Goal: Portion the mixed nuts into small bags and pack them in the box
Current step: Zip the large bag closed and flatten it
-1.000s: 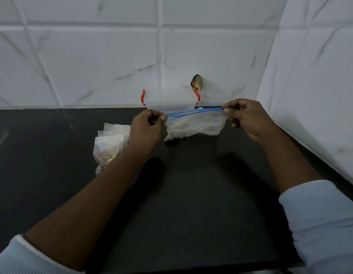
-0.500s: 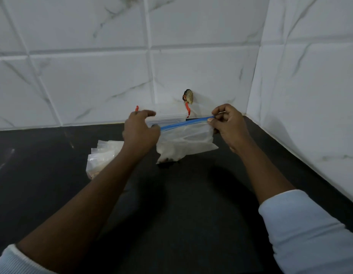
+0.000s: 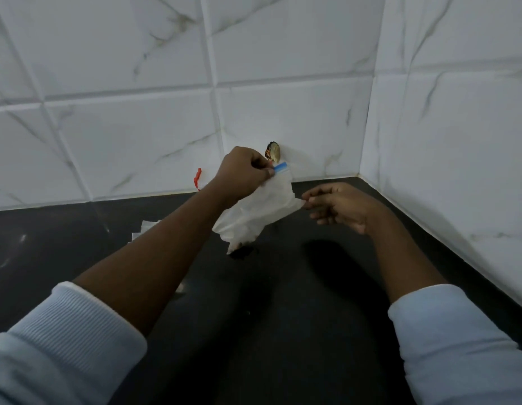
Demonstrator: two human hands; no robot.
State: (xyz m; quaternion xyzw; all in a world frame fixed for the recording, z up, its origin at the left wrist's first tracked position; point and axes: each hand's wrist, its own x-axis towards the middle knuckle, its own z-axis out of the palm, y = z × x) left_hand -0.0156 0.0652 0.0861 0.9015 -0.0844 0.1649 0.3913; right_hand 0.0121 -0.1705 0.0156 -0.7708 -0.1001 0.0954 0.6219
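Observation:
My left hand (image 3: pixel 242 173) pinches the right end of the blue zip strip (image 3: pixel 280 166) of a clear small bag (image 3: pixel 259 211). The bag hangs down crumpled from that grip, and its dark bottom tip (image 3: pixel 242 247) touches the black counter. My right hand (image 3: pixel 338 204) is beside the bag with its fingers loosely apart, the fingertips just at the bag's right edge. The clear box is almost wholly hidden behind my left hand; only one of its red clasps (image 3: pixel 197 179) shows against the wall.
A pile of small bags (image 3: pixel 145 228) lies on the black counter (image 3: pixel 283 317), partly hidden behind my left forearm. A small brown object (image 3: pixel 272 150) sticks to the tiled back wall. A second tiled wall (image 3: pixel 458 171) closes the right side.
My left hand has slid along the zip strip from its left end to its right end. My right hand has let go of the strip and dropped lower. The bag now hangs instead of being stretched.

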